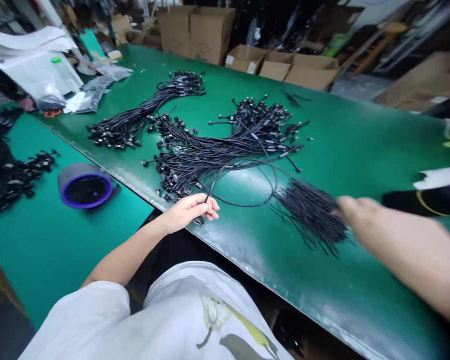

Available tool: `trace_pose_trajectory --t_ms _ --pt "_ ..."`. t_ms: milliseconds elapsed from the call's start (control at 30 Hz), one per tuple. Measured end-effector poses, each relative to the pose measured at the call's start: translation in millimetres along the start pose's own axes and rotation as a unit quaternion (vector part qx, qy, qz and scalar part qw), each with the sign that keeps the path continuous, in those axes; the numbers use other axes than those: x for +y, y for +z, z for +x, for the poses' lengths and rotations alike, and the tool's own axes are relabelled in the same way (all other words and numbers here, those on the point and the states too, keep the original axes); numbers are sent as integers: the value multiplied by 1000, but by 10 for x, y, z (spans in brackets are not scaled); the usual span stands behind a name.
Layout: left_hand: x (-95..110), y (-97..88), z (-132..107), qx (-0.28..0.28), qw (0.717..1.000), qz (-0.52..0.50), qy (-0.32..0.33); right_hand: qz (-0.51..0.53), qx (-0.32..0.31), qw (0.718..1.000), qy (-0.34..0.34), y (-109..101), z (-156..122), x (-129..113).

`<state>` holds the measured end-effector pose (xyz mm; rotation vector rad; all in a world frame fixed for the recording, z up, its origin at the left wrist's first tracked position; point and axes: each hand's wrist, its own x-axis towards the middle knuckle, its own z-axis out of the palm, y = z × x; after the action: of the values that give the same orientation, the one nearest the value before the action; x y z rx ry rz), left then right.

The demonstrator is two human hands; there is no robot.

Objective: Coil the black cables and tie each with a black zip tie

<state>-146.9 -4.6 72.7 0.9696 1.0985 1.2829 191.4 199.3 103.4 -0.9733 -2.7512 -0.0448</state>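
Note:
My left hand is closed in a pinch on a black cable, which loops out to the right over the green table. A small connector hangs just below the fingers. My right hand is smeared by motion at the right edge of a pile of thin black cable ties; its fingertips are too blurred to show a grip. Beyond the left hand lies a large heap of black cables with connectors at both ends. A second cable bundle rests farther back.
A roll of tape with a purple core lies on the lower green surface at left, near more black cables. Cardboard boxes line the table's far edge. Plastic bags and orange-handled scissors sit back left.

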Motion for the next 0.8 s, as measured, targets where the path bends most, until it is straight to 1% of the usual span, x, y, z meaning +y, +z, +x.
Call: trace_pose_trajectory --t_ms 33,100,133,167,200,233,267,300,333,367,400,433,467,533,600,633,667,733,800 --pt "-39 87 56 29 999 23 25 -17 -35 999 -33 -9 -117 -210" --pt "-114 284 150 78 989 87 89 8 -89 989 -116 -38 -255 -661" --pt "-144 390 178 78 983 122 116 29 -110 982 -150 -61 -274 -869" --pt "-167 492 191 50 978 154 130 40 -116 977 -173 -91 -260 -1044" --pt "-180 582 186 -1 976 176 126 43 -111 976 -180 -126 -218 -1172" --pt "-183 653 165 -55 976 185 103 39 -101 979 -173 -163 -156 -1245" --pt "-177 697 134 -102 976 182 65 36 -89 983 -157 -196 -82 -1260" --pt "-161 709 95 -139 976 168 16 39 -83 986 -138 -223 -7 -1220" --pt "-135 688 54 -158 977 137 -32 56 -88 987 -124 -238 58 -1136" --pt "-99 637 15 -161 980 87 -74 85 -101 984 -117 -238 107 -1020" --pt "-54 562 -21 -151 983 22 -103 124 -114 979 -113 -221 136 -889" --pt "-1 470 -51 -129 983 -52 -116 164 -122 973 -107 -187 144 -758" --pt "56 371 -77 -93 981 -129 -114 200 -117 968 -94 -137 132 -641" --pt "171 188 -115 15 964 -255 -77 249 -79 964 -51 -7 67 -480" --pt "255 66 -129 106 937 -332 -34 268 -43 962 -20 126 -22 -427" --pt "277 32 -127 131 925 -357 -19 269 -35 962 -16 180 -66 -429" --pt "285 10 -121 141 916 -375 -10 267 -30 963 -16 219 -104 -438" --pt "265 -17 -106 137 909 -394 -5 242 -12 970 -15 249 -155 -433" --pt "224 -54 -109 118 915 -385 -16 200 33 979 -3 231 -174 -358"
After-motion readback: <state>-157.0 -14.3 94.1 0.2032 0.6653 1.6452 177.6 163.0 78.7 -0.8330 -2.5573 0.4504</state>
